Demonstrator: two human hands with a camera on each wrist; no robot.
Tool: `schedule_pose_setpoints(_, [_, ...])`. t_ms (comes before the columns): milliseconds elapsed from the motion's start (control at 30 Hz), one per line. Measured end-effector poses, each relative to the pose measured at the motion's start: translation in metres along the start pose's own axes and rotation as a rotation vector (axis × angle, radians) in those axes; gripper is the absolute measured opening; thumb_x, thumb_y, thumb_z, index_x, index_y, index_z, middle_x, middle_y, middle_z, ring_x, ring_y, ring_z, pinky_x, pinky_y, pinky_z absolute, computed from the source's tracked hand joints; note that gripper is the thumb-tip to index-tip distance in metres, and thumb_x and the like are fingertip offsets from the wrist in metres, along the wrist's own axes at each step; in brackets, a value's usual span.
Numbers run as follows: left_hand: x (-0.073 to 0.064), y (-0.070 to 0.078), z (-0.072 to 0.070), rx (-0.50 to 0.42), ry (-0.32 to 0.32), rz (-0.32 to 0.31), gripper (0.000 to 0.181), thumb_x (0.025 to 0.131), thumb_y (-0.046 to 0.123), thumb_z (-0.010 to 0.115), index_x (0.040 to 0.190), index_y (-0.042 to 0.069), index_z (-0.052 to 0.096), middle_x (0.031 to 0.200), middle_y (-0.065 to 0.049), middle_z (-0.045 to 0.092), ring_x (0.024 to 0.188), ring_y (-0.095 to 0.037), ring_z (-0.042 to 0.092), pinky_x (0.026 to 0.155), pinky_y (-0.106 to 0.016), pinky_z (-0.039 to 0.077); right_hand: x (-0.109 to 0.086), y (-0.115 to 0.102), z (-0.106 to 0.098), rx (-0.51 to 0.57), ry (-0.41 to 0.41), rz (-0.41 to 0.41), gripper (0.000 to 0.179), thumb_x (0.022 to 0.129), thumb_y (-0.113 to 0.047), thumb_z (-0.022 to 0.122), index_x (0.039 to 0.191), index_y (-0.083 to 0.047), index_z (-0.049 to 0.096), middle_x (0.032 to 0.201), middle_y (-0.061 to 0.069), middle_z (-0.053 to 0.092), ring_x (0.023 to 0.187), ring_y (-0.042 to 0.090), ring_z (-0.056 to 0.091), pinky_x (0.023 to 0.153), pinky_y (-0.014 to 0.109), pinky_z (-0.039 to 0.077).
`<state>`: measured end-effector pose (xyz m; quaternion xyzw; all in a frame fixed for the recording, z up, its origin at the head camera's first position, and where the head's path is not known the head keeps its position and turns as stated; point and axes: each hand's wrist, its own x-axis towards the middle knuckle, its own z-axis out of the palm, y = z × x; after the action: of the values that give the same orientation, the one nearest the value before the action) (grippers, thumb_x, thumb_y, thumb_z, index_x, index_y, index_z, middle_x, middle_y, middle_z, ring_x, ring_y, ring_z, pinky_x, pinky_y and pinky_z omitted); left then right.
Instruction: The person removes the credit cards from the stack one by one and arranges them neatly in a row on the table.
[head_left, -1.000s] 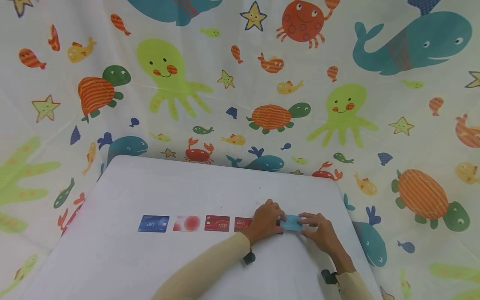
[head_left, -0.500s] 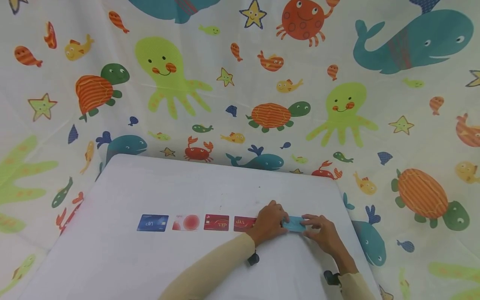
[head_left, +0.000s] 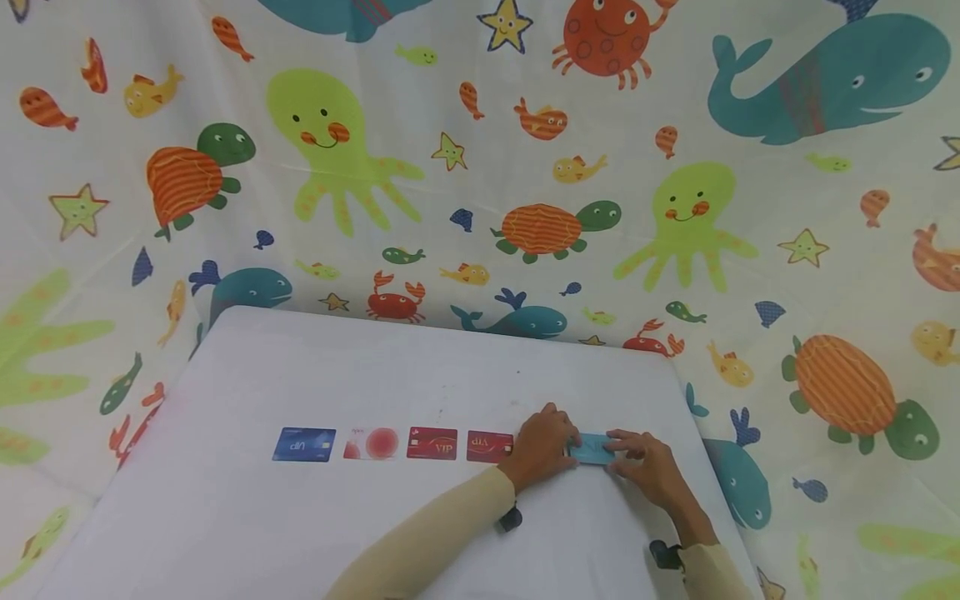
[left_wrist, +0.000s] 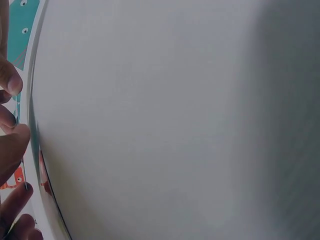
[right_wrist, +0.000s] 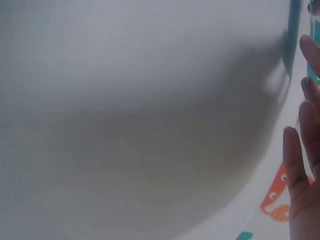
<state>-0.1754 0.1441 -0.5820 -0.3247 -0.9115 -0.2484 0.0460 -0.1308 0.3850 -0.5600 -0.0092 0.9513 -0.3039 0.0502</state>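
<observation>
In the head view a light-blue card [head_left: 592,449] lies on or close over the white table, between my two hands. At its left end my left hand [head_left: 542,446] pinches it with thumb and fingertips. My right hand [head_left: 647,462] pinches the right end, thumb at the near edge and fingers at the far edge. Left of them runs a row of cards: a blue VIP card [head_left: 303,445], a white card with a pink circle [head_left: 371,443], a red VIP card [head_left: 432,443] and another red VIP card [head_left: 490,447], its right end partly covered by my left hand.
The white table [head_left: 360,367] ends at its far edge before a hanging cloth [head_left: 420,192] printed with sea animals. Dark wrist cameras sit at both wrists, below the beige sleeves [head_left: 431,533].
Both hands have moved slightly right along the table with the light-blue card between them. The other visible cards keep their places in the row, while the head view has shifted a little.
</observation>
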Motion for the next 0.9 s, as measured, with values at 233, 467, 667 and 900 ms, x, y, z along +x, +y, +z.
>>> schedule_pose_setpoints(233, [-0.0010,0.0017,-0.0004,0.022,-0.001,0.000,0.033,0.085,0.046,0.089,0.113,0.029,0.085,0.107,0.009,0.079,0.092,-0.008,0.054,0.075,-0.015,0.046,-0.0002,0.0023,0.0035,0.005,0.001,0.001,0.031,0.089,-0.008,0.085,0.117,-0.022,0.083,0.139,0.005,0.073,0.109,0.020,0.063,0.088,0.025,0.051])
schedule_pose_setpoints(467, [-0.0013,0.0009,0.0049,0.035,0.011,-0.005,0.032,0.085,0.046,0.089,0.112,0.030,0.085,0.106,0.009,0.078,0.090,-0.007,0.053,0.078,-0.016,0.048,-0.0003,-0.0006,0.0061,-0.011,0.012,0.010,0.031,0.089,-0.004,0.083,0.117,-0.019,0.084,0.139,0.006,0.073,0.111,0.023,0.066,0.089,0.028,0.053])
schedule_pose_setpoints(667, [-0.0016,0.0005,0.0072,0.042,0.015,-0.010,0.033,0.085,0.047,0.089,0.112,0.030,0.084,0.107,0.009,0.078,0.092,-0.008,0.053,0.079,-0.017,0.049,0.0009,-0.0010,0.0076,-0.015,0.012,0.032,0.032,0.089,-0.004,0.084,0.117,-0.019,0.084,0.139,0.005,0.073,0.109,0.023,0.067,0.090,0.031,0.054])
schedule_pose_setpoints(900, [-0.0017,0.0007,0.0081,0.047,0.012,-0.010,0.033,0.085,0.047,0.089,0.113,0.030,0.085,0.110,0.009,0.078,0.094,-0.009,0.054,0.079,-0.018,0.049,0.0018,-0.0007,0.0076,-0.009,0.006,0.048,0.032,0.089,-0.004,0.084,0.116,-0.020,0.084,0.140,0.003,0.073,0.110,0.023,0.068,0.091,0.031,0.054])
